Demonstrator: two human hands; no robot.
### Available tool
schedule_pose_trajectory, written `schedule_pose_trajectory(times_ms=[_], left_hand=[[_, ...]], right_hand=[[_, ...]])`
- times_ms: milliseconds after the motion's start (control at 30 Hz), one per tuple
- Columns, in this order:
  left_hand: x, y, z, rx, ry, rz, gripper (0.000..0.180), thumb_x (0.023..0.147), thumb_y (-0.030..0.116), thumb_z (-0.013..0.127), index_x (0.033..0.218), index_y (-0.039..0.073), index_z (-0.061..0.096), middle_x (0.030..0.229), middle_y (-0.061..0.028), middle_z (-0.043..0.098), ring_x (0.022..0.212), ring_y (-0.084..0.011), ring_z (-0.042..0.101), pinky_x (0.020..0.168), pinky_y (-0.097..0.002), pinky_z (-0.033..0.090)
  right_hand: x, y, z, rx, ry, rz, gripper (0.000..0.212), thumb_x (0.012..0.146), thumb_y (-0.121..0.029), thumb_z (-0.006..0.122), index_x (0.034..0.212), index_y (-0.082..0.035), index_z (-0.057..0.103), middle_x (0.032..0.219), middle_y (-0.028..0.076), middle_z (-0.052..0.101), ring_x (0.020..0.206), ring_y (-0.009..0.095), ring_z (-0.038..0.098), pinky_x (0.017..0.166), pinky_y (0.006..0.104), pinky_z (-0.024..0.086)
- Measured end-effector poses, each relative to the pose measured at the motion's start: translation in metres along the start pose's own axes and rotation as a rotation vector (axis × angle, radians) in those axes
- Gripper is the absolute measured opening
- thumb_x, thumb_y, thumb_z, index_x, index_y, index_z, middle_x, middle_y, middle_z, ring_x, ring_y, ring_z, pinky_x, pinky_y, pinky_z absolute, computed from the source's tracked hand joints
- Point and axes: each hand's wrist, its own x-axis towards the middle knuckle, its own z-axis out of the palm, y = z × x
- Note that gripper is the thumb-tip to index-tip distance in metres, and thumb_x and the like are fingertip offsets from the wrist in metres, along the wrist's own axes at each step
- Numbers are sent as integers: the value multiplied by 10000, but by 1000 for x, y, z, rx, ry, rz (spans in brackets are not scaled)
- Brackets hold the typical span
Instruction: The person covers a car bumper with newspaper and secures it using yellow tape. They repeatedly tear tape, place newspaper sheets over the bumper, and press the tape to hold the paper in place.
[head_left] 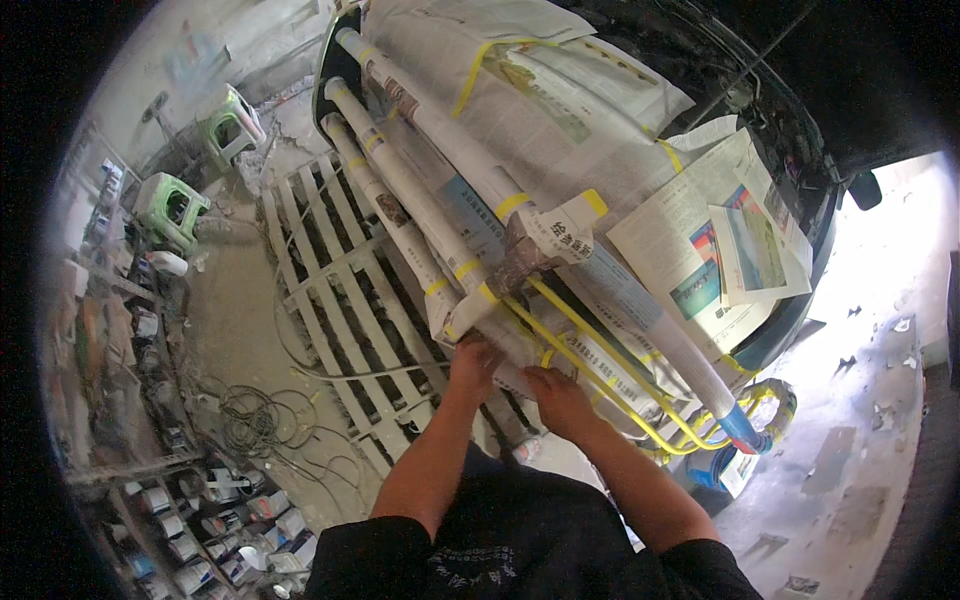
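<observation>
Long tubes wrapped in newspaper (395,170), banded with yellow tape (467,269), slant down toward me. At their near end, my left hand (475,365) has its fingers curled at the edge of the newspaper wrapping (508,338). Just right of it, my right hand (555,395) is closed against the same wrapping, beside a strip of yellow tape (547,358). The fingertips of both hands are partly hidden. Above them sits a crosspiece (535,245) covered in newspaper and brown tape. Thin yellow-taped rods (600,375) run from there to the lower right.
Newspaper sheets (640,215) cover a dark car's front behind the tubes. A slatted pallet (345,290) lies on the left, with a coiled cable (250,420) near it. Green stools (170,210) stand farther off. Cans and bottles crowd a shelf (160,465) at lower left. A blue bucket (708,467) stands at right.
</observation>
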Motion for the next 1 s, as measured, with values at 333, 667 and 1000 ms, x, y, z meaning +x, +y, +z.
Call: schedule_pose_trajectory(times_ms=[333,667,1000], left_hand=[[7,-20,-27,-206,-247,41,262,892,237,623,1092,72,582,1075,-78,601,1037,-267,558,967,-429,427],[-55,13,7,339,93,70,219,923,217,584,1085,70,579,982,-51,593,910,-188,563,828,-329,443],[-136,43,46,661,-262,-56,300,916,204,630,1146,12,613,953,-75,641,890,-170,601,814,-293,474]], right_hand=[[-18,-32,-37,384,29,110,660,760,96,433,1401,-27,331,1408,239,373,1217,380,505,1075,416,360],[-36,-14,-22,1183,13,119,717,819,162,364,1468,-63,159,1468,228,317,1261,308,495,1049,386,398],[-40,-50,-60,680,-39,88,755,746,114,415,1456,-73,239,1450,202,359,1226,308,528,1024,363,418]])
